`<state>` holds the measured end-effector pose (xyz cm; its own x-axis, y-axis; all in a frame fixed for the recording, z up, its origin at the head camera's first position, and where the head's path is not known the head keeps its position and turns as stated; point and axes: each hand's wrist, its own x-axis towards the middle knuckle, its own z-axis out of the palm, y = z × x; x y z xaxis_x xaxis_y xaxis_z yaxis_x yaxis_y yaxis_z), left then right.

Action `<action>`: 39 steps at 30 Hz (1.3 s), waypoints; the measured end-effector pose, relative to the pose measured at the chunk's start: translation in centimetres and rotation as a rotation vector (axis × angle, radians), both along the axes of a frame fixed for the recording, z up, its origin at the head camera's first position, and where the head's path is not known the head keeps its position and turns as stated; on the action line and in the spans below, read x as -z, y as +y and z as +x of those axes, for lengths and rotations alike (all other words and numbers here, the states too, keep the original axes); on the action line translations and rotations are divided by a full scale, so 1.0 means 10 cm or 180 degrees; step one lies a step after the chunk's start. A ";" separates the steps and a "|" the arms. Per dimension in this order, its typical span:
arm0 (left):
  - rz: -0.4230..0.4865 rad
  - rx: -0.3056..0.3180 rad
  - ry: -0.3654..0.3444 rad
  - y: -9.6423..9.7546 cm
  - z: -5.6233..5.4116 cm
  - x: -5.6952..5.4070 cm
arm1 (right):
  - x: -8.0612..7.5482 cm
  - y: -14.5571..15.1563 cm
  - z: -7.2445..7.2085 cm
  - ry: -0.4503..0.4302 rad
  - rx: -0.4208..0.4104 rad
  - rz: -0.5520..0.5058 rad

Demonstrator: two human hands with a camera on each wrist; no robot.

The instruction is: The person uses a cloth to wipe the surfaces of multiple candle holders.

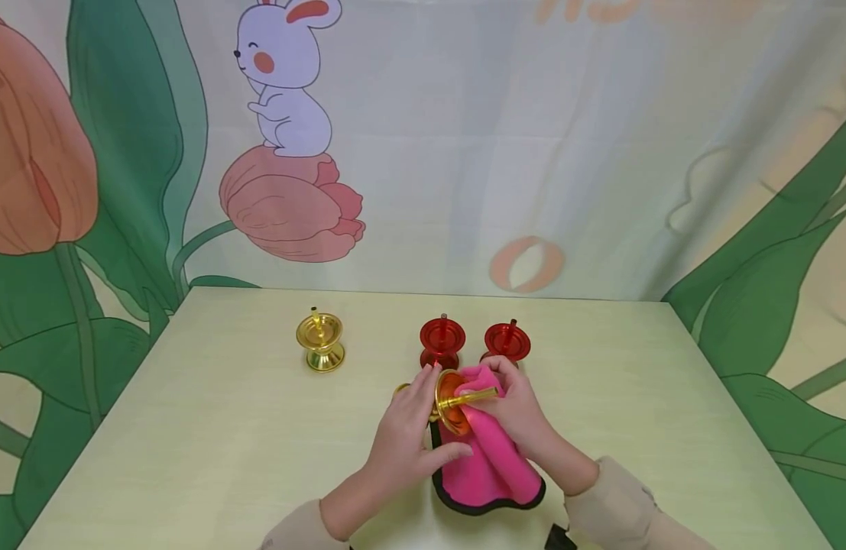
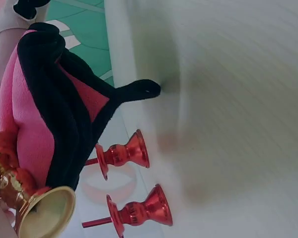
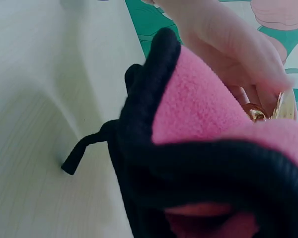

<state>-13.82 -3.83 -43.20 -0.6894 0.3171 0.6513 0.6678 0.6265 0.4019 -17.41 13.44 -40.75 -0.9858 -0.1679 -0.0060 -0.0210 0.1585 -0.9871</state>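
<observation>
My left hand (image 1: 398, 439) grips a gold candle holder (image 1: 450, 422), tilted on its side so its dish and thin stem point right. In my right hand (image 1: 522, 409) a pink cloth (image 1: 491, 473) with black edging is bunched, pressed against the inside of the dish by the stem. The cloth's lower part hangs below both hands. The left wrist view shows the holder's flared foot (image 2: 47, 213) beside the cloth (image 2: 32, 109). From the right wrist, the cloth (image 3: 198, 104) covers most of the holder, leaving a gold rim (image 3: 285, 105) visible.
Two red candle holders (image 1: 442, 336) (image 2: 139, 210) stand upright just beyond my hands. Farther left is another upright gold candle holder (image 1: 321, 340). A printed curtain (image 1: 429, 153) hangs behind the pale table (image 1: 223, 428). Something small and black (image 1: 560, 537) shows at the front edge.
</observation>
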 end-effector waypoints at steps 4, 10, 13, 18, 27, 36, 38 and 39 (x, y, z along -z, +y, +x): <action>-0.0079 -0.0067 0.0093 0.00 -0.04 -0.03 | 0.00 -0.01 0.01 -0.0093 0.0022 -0.0033; -0.0022 0.0430 -0.1007 -0.11 -0.11 -0.13 | 0.04 0.03 0.00 -0.0100 -0.0148 0.0144; -0.0013 0.0765 -0.1798 -0.20 -0.15 -0.17 | 0.07 0.06 0.00 -0.0009 -0.0405 0.0274; 0.0109 0.0834 -0.2144 -0.25 -0.19 -0.15 | 0.09 0.07 -0.02 0.0111 -0.0580 0.0348; 0.0152 0.0199 -0.0105 -0.07 -0.09 -0.03 | 0.03 0.06 -0.05 0.0019 -0.0170 0.0170; -0.0059 0.0072 -0.0109 -0.02 -0.05 -0.03 | 0.04 0.02 -0.04 -0.0016 -0.0223 0.0075; 0.0041 0.0171 -0.0319 -0.04 -0.06 -0.05 | 0.04 0.03 -0.04 0.0001 -0.0259 0.0125; 0.0089 0.0269 -0.0500 -0.06 -0.06 -0.07 | 0.04 0.03 -0.04 0.0029 -0.0278 0.0156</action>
<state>-14.43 -4.45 -42.51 -0.7550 0.3615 0.5471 0.6453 0.5579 0.5219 -17.78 13.73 -41.14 -0.9674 -0.2530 -0.0074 -0.0457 0.2037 -0.9780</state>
